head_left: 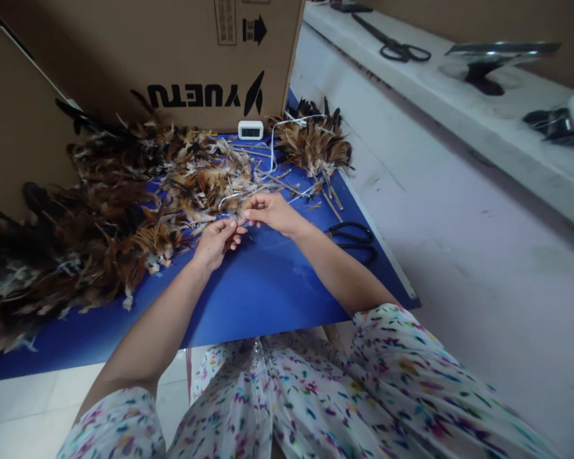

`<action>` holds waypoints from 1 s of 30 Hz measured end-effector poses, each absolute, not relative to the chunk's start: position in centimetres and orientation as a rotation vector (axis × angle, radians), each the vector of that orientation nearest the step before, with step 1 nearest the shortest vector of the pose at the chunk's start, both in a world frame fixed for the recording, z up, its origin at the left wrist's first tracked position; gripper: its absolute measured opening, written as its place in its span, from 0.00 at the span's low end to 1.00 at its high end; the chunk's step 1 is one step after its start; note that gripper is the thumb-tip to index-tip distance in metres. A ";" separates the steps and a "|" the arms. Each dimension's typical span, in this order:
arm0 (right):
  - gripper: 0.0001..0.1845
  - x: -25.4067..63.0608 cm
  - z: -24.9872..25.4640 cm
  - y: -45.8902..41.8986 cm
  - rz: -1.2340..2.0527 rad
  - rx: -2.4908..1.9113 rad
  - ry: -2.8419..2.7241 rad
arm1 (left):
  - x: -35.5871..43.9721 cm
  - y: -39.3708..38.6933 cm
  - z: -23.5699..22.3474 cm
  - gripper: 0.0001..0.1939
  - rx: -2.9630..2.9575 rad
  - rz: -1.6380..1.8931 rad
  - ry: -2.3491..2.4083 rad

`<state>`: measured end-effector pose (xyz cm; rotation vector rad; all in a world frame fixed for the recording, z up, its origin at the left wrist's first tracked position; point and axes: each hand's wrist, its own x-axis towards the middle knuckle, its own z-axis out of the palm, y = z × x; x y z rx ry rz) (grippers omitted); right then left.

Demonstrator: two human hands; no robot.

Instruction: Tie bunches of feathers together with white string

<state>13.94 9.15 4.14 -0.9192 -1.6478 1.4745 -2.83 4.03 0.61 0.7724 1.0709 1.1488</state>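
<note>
Both hands meet over the middle of the blue table [263,293], in front of loose brown and white feathers [210,178]. My left hand [216,242] is closed, thumb and fingers pinched at the base of a small feather [240,220]. Right beside it, my right hand [272,213] pinches at the same spot with thumb and forefinger. What exactly lies between those fingertips is small and partly hidden. A white string [273,143] runs from the feather bundle [313,140] at the back right toward the loose feathers.
Brown and black feather bunches [100,248] cover the table's left side. Black-handled scissors [351,234] lie by my right forearm, near thin sticks [332,197]. A small white digital clock [250,131] stands before a cardboard box [182,57]. Other scissors [397,48] rest on the ledge.
</note>
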 end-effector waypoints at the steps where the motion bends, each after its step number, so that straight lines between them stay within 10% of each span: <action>1: 0.09 13.8 4.0 9.1 1.464 -0.926 -1.655 | -2.8 4.0 0.6 0.18 0.769 1.149 1.067; 30: 0.07 12.9 3.2 9.2 1.426 -0.979 -1.320 | -2.8 4.2 -0.3 0.25 0.907 1.097 1.058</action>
